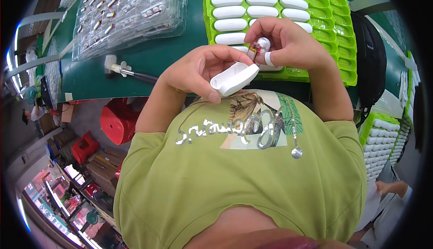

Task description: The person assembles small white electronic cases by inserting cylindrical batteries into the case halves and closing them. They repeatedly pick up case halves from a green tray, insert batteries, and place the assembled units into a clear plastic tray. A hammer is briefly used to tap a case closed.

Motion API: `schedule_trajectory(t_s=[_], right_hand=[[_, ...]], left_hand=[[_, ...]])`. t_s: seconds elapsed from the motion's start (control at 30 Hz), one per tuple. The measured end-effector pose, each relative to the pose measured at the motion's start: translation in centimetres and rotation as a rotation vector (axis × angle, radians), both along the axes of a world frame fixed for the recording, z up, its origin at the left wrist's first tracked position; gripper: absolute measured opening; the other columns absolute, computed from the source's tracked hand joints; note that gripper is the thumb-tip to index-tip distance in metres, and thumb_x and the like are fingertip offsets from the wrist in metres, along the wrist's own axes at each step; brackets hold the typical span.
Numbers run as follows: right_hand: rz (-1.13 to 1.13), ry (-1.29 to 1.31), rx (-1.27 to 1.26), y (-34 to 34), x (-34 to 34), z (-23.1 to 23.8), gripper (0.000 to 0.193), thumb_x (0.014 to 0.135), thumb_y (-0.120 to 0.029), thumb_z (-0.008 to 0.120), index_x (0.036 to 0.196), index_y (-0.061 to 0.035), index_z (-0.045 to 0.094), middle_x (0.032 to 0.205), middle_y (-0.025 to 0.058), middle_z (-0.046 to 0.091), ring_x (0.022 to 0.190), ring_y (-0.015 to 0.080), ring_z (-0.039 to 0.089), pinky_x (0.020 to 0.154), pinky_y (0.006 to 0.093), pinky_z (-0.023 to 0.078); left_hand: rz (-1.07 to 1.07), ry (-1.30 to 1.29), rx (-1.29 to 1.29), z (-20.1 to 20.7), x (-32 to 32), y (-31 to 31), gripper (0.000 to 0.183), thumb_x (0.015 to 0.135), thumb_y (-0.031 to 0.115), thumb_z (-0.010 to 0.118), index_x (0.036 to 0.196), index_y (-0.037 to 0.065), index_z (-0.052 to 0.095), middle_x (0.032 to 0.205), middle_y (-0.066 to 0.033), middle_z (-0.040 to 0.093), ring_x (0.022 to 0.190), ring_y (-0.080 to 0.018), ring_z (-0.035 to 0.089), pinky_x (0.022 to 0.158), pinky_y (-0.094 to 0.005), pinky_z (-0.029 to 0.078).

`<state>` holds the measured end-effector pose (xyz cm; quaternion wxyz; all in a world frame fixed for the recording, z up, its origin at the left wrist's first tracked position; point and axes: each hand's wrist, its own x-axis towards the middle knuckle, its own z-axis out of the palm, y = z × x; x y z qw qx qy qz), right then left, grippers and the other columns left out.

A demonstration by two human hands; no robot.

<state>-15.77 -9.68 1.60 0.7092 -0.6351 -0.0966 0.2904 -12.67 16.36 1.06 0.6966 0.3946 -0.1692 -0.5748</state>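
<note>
My left hand (191,74) holds a white oval plastic shell (235,80) between thumb and fingers, its hollow side showing, just in front of my chest. Close beside it, my right hand (295,44) pinches a small part (263,45) with a white rounded end and a bit of circuit board with red and yellowish pieces. The fingers partly cover that part, and its exact kind is unclear. A white band circles one right-hand finger. Both hands are above the near edge of a bright green tray (318,29), which carries rows of white oval cases (229,12).
Clear plastic trays (131,33) of small metallic parts are stacked at the far left on the green table (83,78). A hammer (118,67) lies nearer. A black bag (370,62) sits right. Red stools (118,122) stand left. Another person's hand (393,187) shows lower right.
</note>
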Motion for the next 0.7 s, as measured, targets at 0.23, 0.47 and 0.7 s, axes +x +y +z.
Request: schedule_trajectory(t_s=[0.23,0.47,0.7], right_hand=[[-0.158,-0.161,0.075,0.4,-1.2,-0.3,0.057,0.074,-0.002,0.077,0.126,0.0004,0.054,0.110,0.0061,0.060,0.101,0.0142,0.059,0.089,0.0293,0.050],[-0.314,-0.832,-0.140,1.3,-1.5,-1.1,0.078,0.068,-0.007,0.084,0.138,-0.0001,0.050,0.120,0.0116,0.056,0.103,0.0199,0.060,0.091,0.0323,0.050],[-0.480,-0.826,-0.098,0.4,-1.0,-2.0,0.073,0.070,-0.005,0.083,0.135,0.0034,0.051,0.118,0.0138,0.060,0.101,0.0195,0.063,0.091,0.0330,0.051]], left_hand=[[0.074,0.144,-0.238,-2.4,0.5,0.1,0.099,0.054,0.016,0.092,0.135,-0.012,0.042,0.126,-0.0273,0.053,0.112,-0.0381,0.060,0.090,-0.0495,0.055],[0.105,0.213,-0.478,-3.6,0.9,0.0,0.097,0.061,0.015,0.090,0.141,-0.009,0.040,0.134,-0.0262,0.052,0.121,-0.0423,0.057,0.098,-0.0548,0.050],[0.275,-0.213,-0.112,-0.3,0.4,-0.2,0.082,0.064,0.006,0.083,0.136,-0.007,0.045,0.128,-0.0263,0.058,0.120,-0.0360,0.059,0.098,-0.0447,0.053]])
